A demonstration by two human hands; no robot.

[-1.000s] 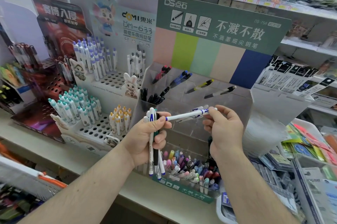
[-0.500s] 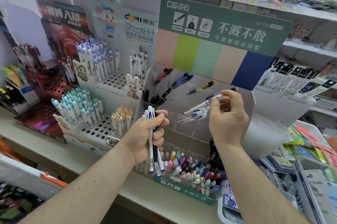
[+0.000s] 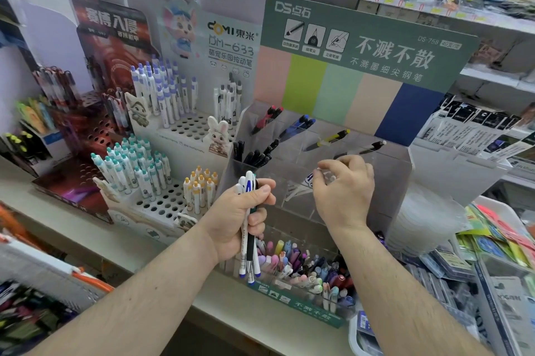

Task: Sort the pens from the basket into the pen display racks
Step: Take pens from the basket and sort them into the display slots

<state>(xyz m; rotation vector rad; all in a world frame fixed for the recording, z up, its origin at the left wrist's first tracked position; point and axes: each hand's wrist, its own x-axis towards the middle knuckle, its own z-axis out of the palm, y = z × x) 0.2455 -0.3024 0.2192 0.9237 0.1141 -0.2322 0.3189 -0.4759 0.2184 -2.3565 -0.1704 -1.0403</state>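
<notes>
The clear rack [image 3: 390, 182] is hard to read: its walls are see-through, and the right hand [image 3: 344, 193] covers most of the white pen [image 3: 298, 189] inside. Its fingers [image 3: 327, 166] are curled and seem to pinch this pen's upper end, but I cannot tell for sure. The pen slants down to the left of them. The left hand [image 3: 237, 216] grips a bundle of pens [image 3: 249, 240], long axis nearly upright, tips pointing down below the fist.
</notes>
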